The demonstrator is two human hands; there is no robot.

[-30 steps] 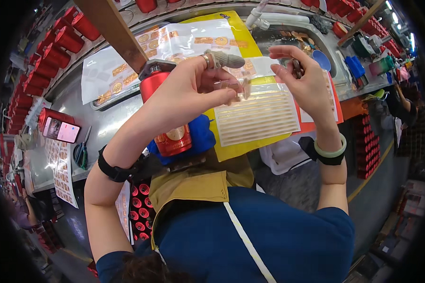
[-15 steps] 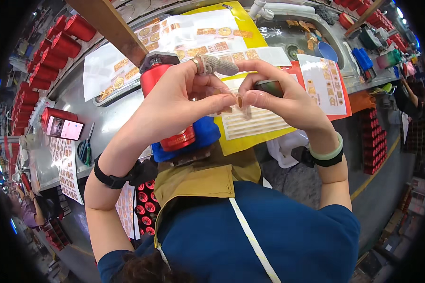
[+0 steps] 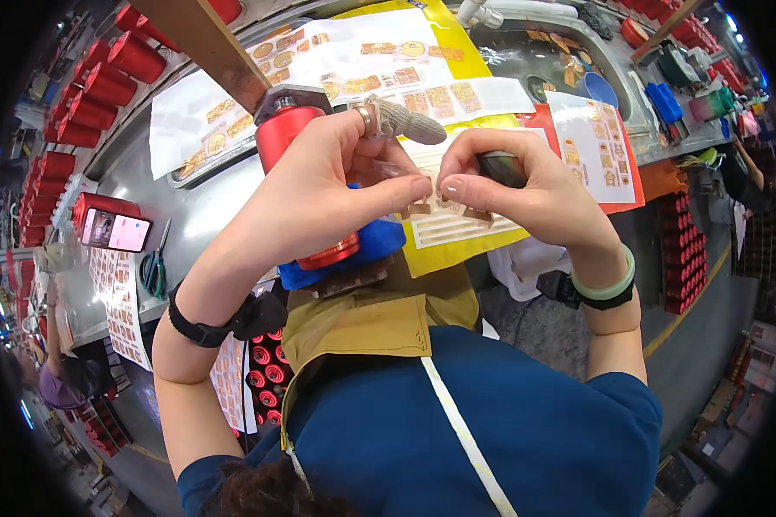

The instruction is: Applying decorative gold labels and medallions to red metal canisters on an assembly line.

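Observation:
My left hand (image 3: pixel 319 185) pinches a small clear film piece with a gold decal (image 3: pixel 418 208) between thumb and fingers. A grey knitted cover (image 3: pixel 409 121) sits on one of its fingers. Close beside it, my right hand (image 3: pixel 539 177) pinches another gold decal piece (image 3: pixel 477 215), while a dark rounded object (image 3: pixel 502 168) is tucked in its palm; I cannot tell its kind. Both hands are above a white striped sheet (image 3: pixel 457 231) on a yellow mat (image 3: pixel 440 258). Behind my left hand, a red metal canister (image 3: pixel 278 138) lies against a blue cloth (image 3: pixel 379 246).
White decal sheets (image 3: pixel 353 56) cover the bench's far side. A sink (image 3: pixel 526 52) with a blue bowl (image 3: pixel 600 90) is at the far right. On the left are a phone (image 3: pixel 115 231), scissors (image 3: pixel 155 271) and several red canisters (image 3: pixel 90 108). A wooden post (image 3: pixel 211 52) slants down near my left hand.
My thumbs have drawn slightly apart, and a gold decal piece now shows below each one. The covered finger has swung a little to the right.

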